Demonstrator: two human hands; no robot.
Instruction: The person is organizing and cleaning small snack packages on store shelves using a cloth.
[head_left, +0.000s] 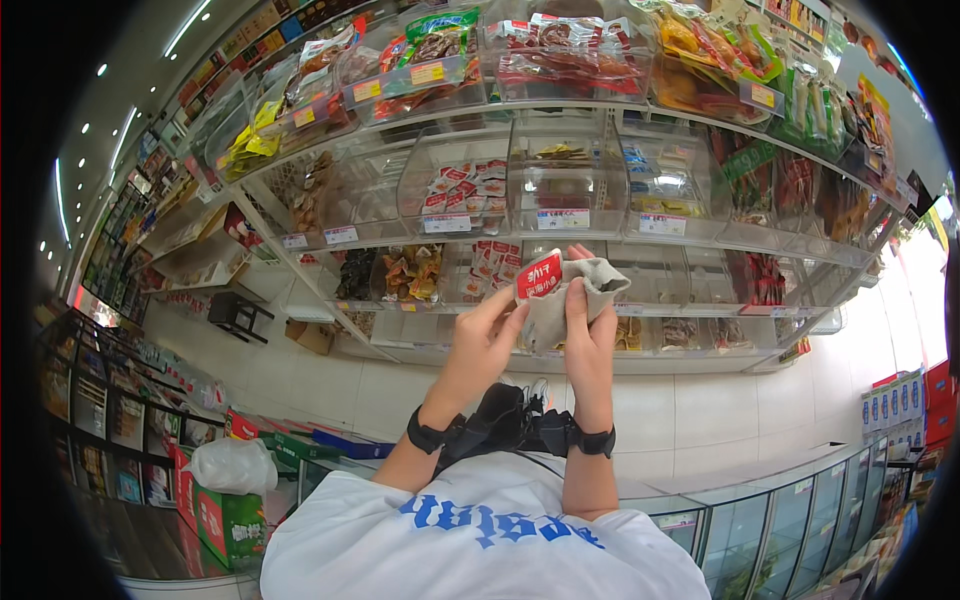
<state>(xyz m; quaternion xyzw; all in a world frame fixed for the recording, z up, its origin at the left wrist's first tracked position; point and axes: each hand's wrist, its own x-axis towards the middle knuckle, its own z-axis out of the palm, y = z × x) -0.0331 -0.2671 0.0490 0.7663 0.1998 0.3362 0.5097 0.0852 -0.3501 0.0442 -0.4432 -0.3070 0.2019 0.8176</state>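
Note:
My left hand (487, 337) pinches a small red-and-white snack packet (540, 275) by its lower left edge. The packet bears printed writing. My right hand (590, 341) grips a crumpled light grey cloth (553, 319), its thumb on the near side and some fingers behind. Against the cloth's upper left part lies the packet. Both hands are raised in front of a shelf of clear plastic bins. Just beyond them, one bin holds similar red-and-white packets (491, 270), and a higher bin has more small packets (465, 187).
Bagged snacks (562, 56) fill bins along the top shelf, with price tags (562, 219) on the fronts below. Behind me on the right runs a glass display case (739, 532). Green boxes (229, 525) and a white plastic bag (232, 465) stand at left. A dark stool (236, 319) sits farther off.

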